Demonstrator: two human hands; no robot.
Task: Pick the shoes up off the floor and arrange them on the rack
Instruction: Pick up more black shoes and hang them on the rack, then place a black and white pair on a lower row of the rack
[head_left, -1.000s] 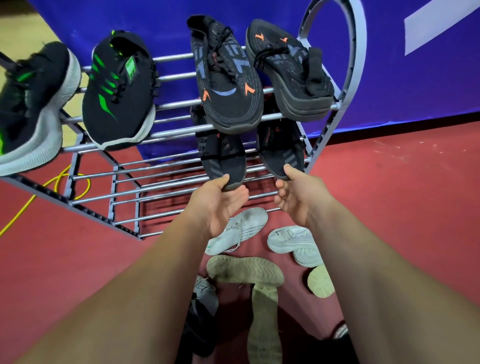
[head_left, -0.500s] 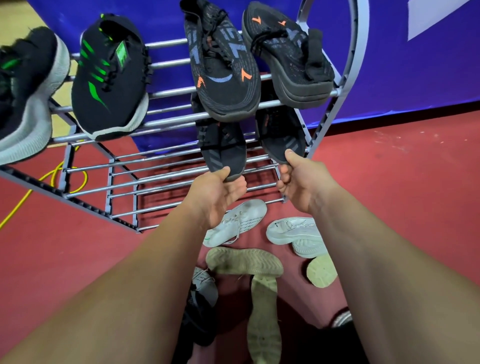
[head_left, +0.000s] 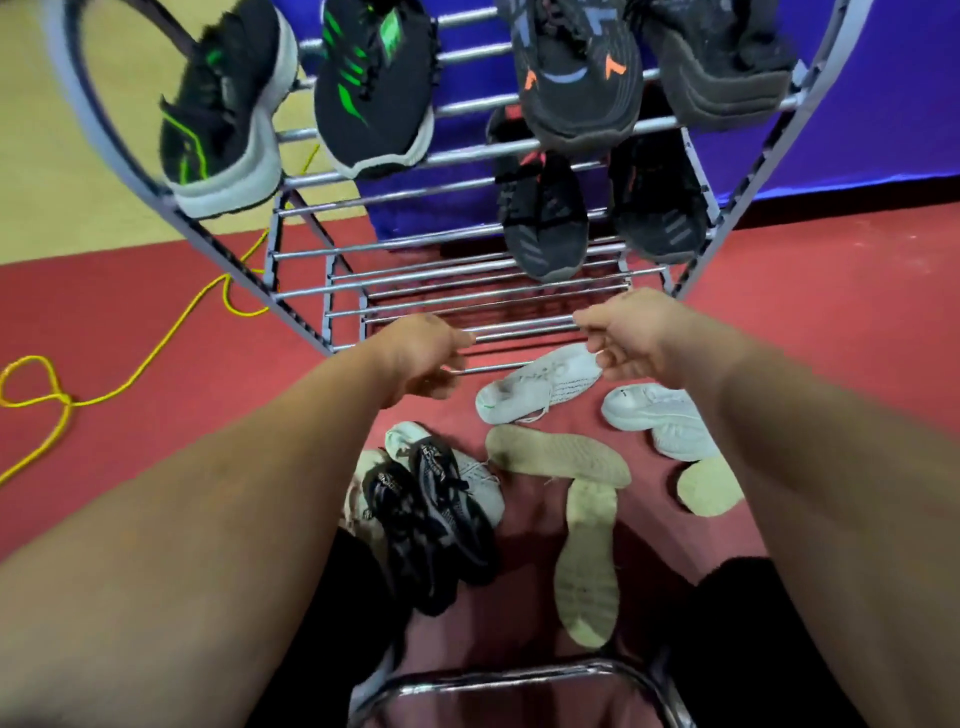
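spreading red floor (head_left: 831, 322) under rack (head_left: 519, 330), blue wall (head_left: 909, 130) behind

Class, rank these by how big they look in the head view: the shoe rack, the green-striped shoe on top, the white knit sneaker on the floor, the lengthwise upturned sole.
1. shoe rack
2. green-striped shoe
3. white knit sneaker and upturned sole: look alike, and the sole lies nearer the camera, so unranked.

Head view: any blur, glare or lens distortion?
Head view: motion blur softens the left hand, right hand and rack rim top left; the white shoe on the floor is sharper. Head view: wide-angle swells the forearms toward the bottom corners; small glare on the chrome tube; shadows soft.
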